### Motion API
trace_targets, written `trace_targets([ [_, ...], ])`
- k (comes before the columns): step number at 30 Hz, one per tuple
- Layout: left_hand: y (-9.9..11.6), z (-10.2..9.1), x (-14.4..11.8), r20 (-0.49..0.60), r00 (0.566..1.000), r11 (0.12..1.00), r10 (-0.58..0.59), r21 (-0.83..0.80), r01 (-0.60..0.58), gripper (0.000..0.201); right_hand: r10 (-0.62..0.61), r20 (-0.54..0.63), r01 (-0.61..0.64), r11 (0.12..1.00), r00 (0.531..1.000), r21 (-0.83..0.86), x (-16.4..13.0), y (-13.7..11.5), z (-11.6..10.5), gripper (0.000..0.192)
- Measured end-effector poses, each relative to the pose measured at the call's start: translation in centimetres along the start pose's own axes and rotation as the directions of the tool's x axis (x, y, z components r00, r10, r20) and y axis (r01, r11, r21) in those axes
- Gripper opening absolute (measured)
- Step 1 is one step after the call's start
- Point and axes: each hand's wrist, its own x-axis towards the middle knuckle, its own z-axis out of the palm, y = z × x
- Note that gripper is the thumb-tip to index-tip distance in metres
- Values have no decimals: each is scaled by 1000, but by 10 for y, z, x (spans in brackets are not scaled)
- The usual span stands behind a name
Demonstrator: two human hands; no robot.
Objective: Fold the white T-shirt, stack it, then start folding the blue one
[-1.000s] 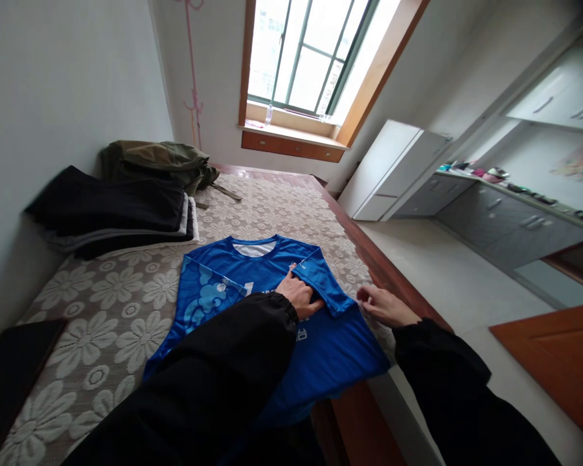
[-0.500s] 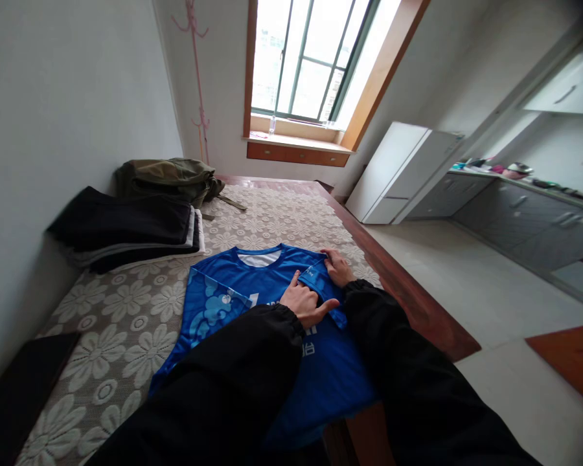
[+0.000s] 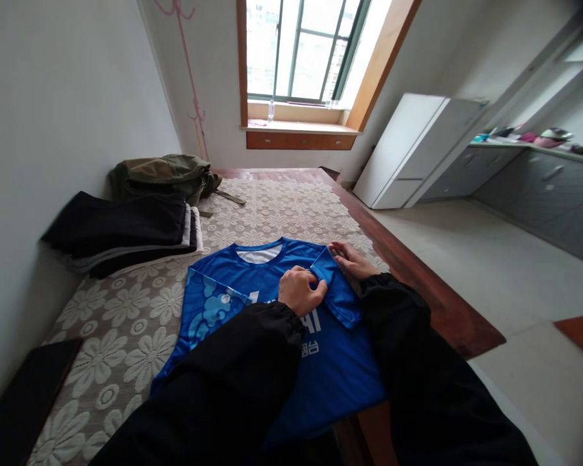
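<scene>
A blue short-sleeved jersey [image 3: 342, 369] with white lettering lies front up, its collar away from me. The sleeve on its left side, with a light-blue pattern, lies folded inward over the front. My left hand [image 3: 301, 290] is closed in a pinch on the other sleeve [image 3: 325, 265], which is turned in over the chest. At that side's shoulder edge rests my right hand [image 3: 354, 260], open, fingers stretched out and touching the fold. Black jacket sleeves cover both my arms and hide part of the jersey.
The jersey lies on a flowered cover [image 3: 291, 207] with a dark reddish wooden edge [image 3: 432, 304] on the right. A stack of folded dark clothes [image 3: 121, 226] and an olive backpack [image 3: 160, 175] stand by the left wall. A black flat object [image 3: 29, 388] lies near left.
My left hand has gone from spread fingers to a pinch on the sleeve, which now lies more folded in. My right hand has shifted slightly right, fingers straighter. The view has tilted down slightly.
</scene>
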Motion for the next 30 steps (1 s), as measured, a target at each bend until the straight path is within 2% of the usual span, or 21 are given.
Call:
trace_targets([
  [5,3,-3,-3,9,998,998,67,6,-67,35,-13,-89,-7,977,996,-214,-5,-11,1,40],
  [16,3,-2,-5,34,995,994,96,46,-98,38,-140,-99,109,957,985,-270,-5,-21,12,26],
  [24,4,-2,-5,29,995,993,94,64,-95,37,-228,-1,217,926,974,-310,-6,-20,15,32],
  [30,4,-2,-6,26,995,993,97,60,-99,36,-205,-7,190,919,979,-344,-4,-16,16,47],
])
